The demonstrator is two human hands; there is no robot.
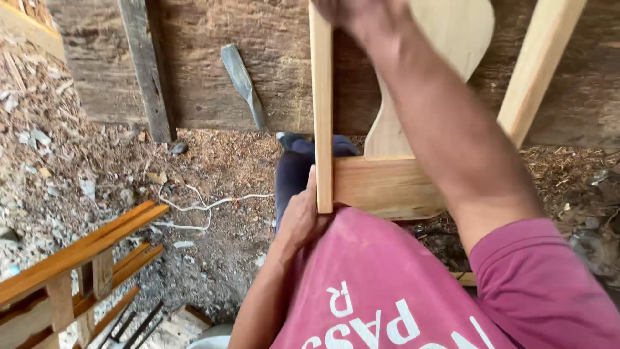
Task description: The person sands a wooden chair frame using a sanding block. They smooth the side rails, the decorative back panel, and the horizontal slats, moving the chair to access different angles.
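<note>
A pale wooden chair-back frame rests against a dark workbench: a left upright, a right upright, a cross rail and a curved centre splat. My left hand grips the lower end of the left upright where it meets the cross rail. My right hand is blurred at the top edge, by the upper part of the left upright; its fingers are cut off by the frame. My pink shirt covers the lower part of the piece.
A chisel with a grey handle lies on the workbench. A brown wooden frame leans at the lower left. A white cord runs across the floor, which is covered with sawdust and wood chips.
</note>
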